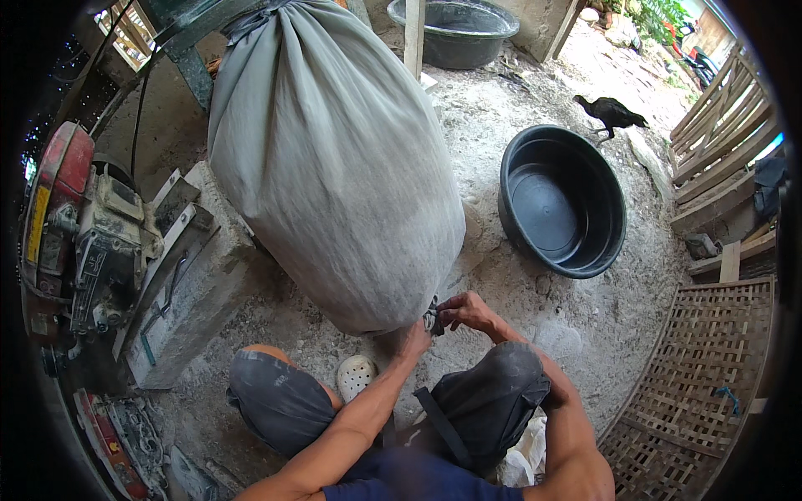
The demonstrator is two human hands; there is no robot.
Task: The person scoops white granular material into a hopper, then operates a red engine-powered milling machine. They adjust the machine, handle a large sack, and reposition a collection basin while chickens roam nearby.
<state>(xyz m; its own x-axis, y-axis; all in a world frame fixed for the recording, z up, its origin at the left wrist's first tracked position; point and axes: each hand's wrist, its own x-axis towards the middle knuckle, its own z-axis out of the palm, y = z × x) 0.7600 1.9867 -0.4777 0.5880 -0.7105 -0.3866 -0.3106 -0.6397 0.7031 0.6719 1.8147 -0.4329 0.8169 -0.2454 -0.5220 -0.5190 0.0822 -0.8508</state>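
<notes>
A large grey cloth sack (334, 175) hangs from a metal frame (188, 63), gathered at its top. At its bottom end is a dark bunched tie (432, 319). My left hand (415, 338) is closed at this tie from the left, its fingertips partly hidden. My right hand (464, 311) pinches the same tie from the right. My bent knees in dark trousers sit either side of my left forearm, and a pale perforated clog (356, 376) shows under the sack.
Dusty machinery (100, 242) and a concrete block (188, 309) stand left. A black tub (560, 200) sits right, another (455, 42) behind. A black bird (610, 113) walks near a slatted fence (718, 142). A woven bamboo panel (685, 367) lies at lower right.
</notes>
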